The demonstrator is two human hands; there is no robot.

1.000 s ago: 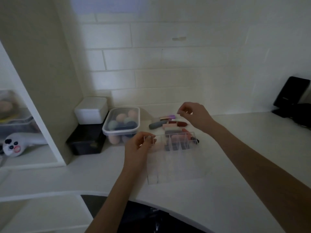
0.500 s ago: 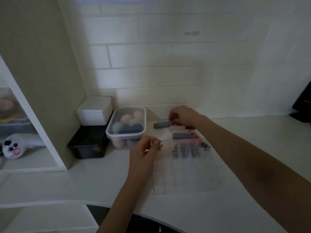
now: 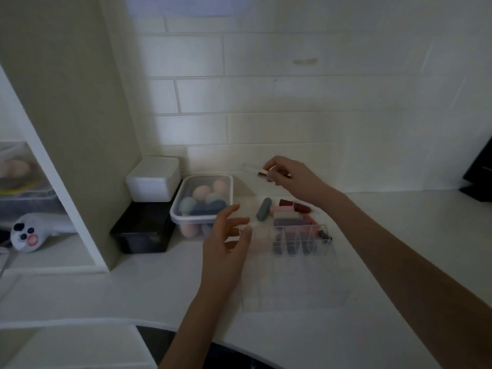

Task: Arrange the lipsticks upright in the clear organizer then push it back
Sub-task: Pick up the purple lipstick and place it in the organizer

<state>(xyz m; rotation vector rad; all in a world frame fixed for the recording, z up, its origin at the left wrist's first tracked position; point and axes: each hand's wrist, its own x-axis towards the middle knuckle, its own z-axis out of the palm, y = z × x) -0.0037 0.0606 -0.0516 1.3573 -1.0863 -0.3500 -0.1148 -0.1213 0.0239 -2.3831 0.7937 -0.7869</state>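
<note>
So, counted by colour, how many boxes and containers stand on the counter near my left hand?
Clear: 2, sponge tub and organizer
White: 1, lidded box
Black: 1, low box
Total: 4

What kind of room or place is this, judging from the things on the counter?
Probably a bathroom or dressing corner at home: a white counter against a tiled wall, loose lipsticks behind a clear organizer, and a tub of makeup sponges.
</note>
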